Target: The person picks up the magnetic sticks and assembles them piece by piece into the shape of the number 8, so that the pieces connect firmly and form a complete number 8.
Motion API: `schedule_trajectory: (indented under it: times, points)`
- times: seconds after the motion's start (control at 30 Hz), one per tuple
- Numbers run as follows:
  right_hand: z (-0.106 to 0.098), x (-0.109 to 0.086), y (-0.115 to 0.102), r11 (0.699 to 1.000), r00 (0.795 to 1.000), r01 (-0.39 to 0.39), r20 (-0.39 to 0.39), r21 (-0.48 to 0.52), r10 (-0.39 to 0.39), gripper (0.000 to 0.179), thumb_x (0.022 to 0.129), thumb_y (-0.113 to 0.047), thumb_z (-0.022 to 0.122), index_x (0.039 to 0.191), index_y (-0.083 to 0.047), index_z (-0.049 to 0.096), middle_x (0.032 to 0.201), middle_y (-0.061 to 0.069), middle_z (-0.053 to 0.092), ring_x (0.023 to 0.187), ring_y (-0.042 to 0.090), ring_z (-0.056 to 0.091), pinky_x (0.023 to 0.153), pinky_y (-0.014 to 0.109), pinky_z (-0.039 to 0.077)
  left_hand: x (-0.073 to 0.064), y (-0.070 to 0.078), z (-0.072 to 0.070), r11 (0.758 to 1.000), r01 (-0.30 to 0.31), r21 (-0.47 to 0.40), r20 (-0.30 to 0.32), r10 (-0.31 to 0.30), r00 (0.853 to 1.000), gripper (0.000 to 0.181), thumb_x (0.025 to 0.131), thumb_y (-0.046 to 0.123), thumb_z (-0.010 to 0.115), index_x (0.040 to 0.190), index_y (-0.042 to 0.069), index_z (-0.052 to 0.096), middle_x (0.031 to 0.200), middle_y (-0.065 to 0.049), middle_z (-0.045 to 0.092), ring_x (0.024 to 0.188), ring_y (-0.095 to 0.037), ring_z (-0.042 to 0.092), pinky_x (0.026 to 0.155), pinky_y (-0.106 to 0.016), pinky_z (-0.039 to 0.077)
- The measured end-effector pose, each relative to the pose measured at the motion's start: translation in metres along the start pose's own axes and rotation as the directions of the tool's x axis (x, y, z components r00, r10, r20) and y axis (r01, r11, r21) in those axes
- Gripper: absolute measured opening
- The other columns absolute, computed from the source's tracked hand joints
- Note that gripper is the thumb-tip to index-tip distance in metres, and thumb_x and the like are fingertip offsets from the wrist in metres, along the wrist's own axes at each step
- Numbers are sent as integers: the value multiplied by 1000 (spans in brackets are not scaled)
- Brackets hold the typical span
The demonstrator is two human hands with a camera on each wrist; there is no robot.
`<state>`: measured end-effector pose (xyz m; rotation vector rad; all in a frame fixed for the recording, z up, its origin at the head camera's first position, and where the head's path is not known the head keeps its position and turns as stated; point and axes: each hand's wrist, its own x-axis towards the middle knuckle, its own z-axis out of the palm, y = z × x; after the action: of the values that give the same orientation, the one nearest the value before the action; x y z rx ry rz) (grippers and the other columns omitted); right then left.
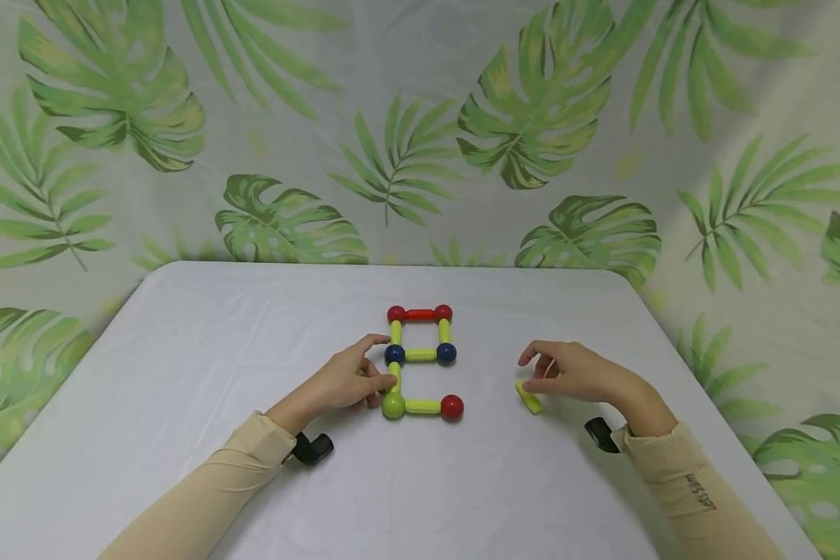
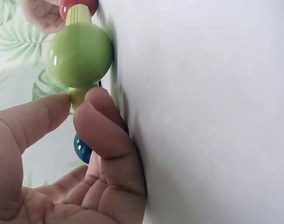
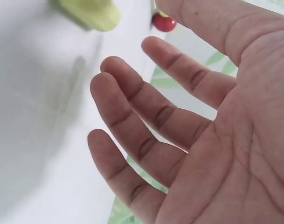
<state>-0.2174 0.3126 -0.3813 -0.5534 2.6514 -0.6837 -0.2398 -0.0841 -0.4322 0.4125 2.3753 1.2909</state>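
A flat figure of toy balls and rods lies on the table. At its lower left, my left hand (image 1: 350, 377) pinches the upright yellow-green rod (image 2: 78, 95) between thumb and curled fingers, just above the green ball (image 1: 393, 405). The index finger reaches toward the left blue ball (image 1: 395, 354). A yellow-green rod (image 1: 423, 406) joins the green ball to a red ball (image 1: 452, 407). To the right, my right hand (image 1: 567, 369) hovers over a loose yellow-green rod (image 1: 530, 397). In the right wrist view its fingers are loosely bent, apart from that rod (image 3: 93, 14).
The figure's upper part is a square: red balls (image 1: 396, 314) joined by a red rod (image 1: 420, 315) at the top, with blue balls below. The white table (image 1: 182, 350) ends at a leaf-print cloth (image 1: 406, 117). Each wrist carries a black camera (image 1: 313, 449).
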Motion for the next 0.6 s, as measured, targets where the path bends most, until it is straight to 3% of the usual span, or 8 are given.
schedule_trajectory:
  times: [0.23, 0.6]
  points:
    - [3, -8, 11, 999, 999, -30, 27, 39, 29, 42, 99, -35, 78, 129, -9, 63, 99, 2, 69, 90, 14, 68, 79, 32, 54, 3, 0, 0, 999, 10, -38, 27, -9, 1000, 75, 102, 27, 76, 165, 18, 36, 91, -10, 74, 63, -17, 65, 61, -30, 52]
    - [10, -7, 20, 995, 998, -16, 63, 94, 10, 40, 99, -31, 79, 128, -9, 64, 89, -1, 68, 84, 15, 65, 76, 27, 50, 6, -1, -2, 998, 28, -60, 33, -26, 999, 77, 101, 27, 77, 165, 19, 35, 91, -9, 73, 63, -17, 64, 63, -30, 52]
